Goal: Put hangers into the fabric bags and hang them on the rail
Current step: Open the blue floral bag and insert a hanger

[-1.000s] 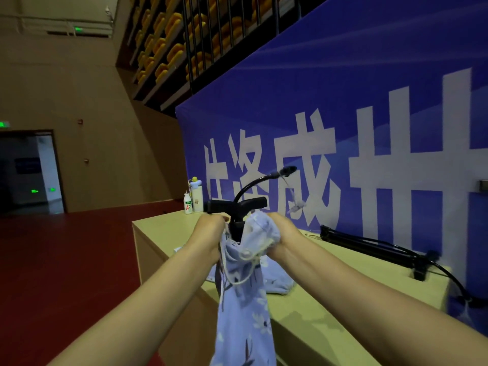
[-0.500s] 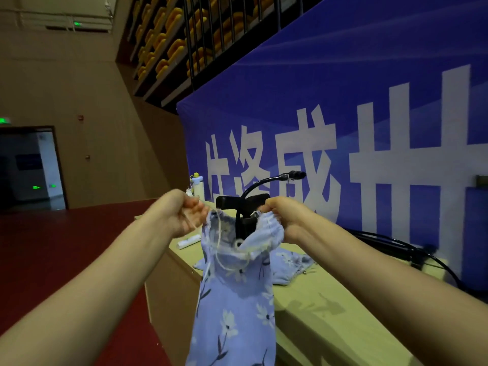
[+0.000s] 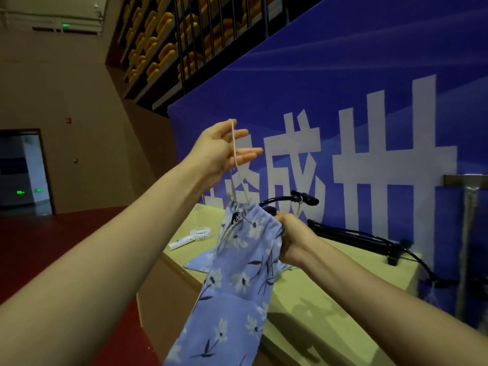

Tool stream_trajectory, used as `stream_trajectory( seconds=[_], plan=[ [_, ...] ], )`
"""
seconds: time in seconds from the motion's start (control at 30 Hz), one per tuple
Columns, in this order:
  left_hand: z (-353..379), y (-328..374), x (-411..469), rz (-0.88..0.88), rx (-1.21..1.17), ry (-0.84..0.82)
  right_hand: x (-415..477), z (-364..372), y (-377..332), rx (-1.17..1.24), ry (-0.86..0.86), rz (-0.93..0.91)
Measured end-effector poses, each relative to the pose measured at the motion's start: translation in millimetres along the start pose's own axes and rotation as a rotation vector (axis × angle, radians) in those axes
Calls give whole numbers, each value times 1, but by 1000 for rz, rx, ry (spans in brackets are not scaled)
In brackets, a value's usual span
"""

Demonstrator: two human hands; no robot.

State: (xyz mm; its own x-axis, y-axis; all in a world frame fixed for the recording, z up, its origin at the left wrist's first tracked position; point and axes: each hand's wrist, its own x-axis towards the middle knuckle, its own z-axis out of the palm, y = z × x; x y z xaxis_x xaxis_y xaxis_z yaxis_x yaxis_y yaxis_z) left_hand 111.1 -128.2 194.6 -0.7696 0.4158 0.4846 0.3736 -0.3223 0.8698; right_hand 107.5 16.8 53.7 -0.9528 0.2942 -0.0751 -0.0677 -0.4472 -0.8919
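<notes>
A long lilac fabric bag (image 3: pixel 237 281) with white flowers hangs in front of me over the table edge. My right hand (image 3: pixel 293 241) grips its gathered neck on the right side. A black hanger hook (image 3: pixel 290 199) curves out of the bag's mouth. My left hand (image 3: pixel 224 151) is raised above the bag with fingers spread, and the bag's pale drawstring (image 3: pixel 235 157) runs taut over those fingers down to the neck. A second flowered bag (image 3: pixel 203 261) lies flat on the table behind.
The yellow-green table (image 3: pixel 330 299) carries a white handheld fan (image 3: pixel 192 236) and a folded black tripod (image 3: pixel 353 237) with cables. A blue banner (image 3: pixel 343 83) stands behind the table. A metal post (image 3: pixel 467 247) rises at the right edge. Red floor lies to the left.
My left hand let go of the bag's rim and rose, drawing the drawstring upward. The bag's mouth has gathered shut around the hanger hook. My right hand slid lower on the neck.
</notes>
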Motion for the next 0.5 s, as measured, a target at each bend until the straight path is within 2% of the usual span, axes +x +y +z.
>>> stream_trajectory(
  seconds=[0.23, 0.37, 0.43, 0.5],
  plan=[
    [37, -1, 6, 290, 460, -70, -44, -48, -12, 211, -143, -38],
    [76, 9, 12, 272, 377, -86, -74, -77, -28, 159, -120, -182],
    [92, 16, 14, 240, 245, -106, -93, -85, -38, 120, -113, -292],
    [104, 23, 11, 204, 83, -194, -114, -90, -47, 76, -149, -407]
  ],
)
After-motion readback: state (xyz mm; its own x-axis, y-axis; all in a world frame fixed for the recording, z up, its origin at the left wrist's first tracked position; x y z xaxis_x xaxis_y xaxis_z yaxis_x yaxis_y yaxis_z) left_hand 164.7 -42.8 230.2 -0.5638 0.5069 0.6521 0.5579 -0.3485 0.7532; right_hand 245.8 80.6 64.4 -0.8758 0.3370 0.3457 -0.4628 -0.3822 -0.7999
